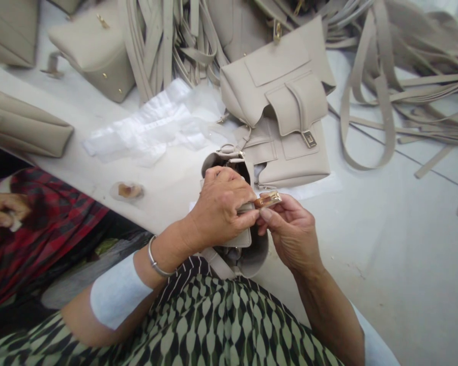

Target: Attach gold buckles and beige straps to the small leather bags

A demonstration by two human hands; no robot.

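Gold-toned metal clasp [269, 199] is between your two hands, above the right side of an open beige handbag [256, 259] close in front of your body. Its long axis runs sideways, the right end angled a little away from you. That line is the relation to read: the left end meets your left fingertips, while the right end lies in your right fingers, so the right hand [293, 226] has the surer hold. Its thumb sits on the near side, closed toward the fingers, gripping the piece. Your left hand [224, 206] comes over the bag from the other side, thumb and forefinger pinched on a beige tab [246, 207] that ends right beside the clasp. An amber-brown patch shows at the clasp's left end; whether tab and clasp are joined there, you cannot tell, because the fingertips cover the meeting point. Beyond your hands on the table [370, 234] lie more beige handbags [244, 96], with white wrapping sheets [156, 129] off to the left and a heap of beige straps [423, 46] to the right
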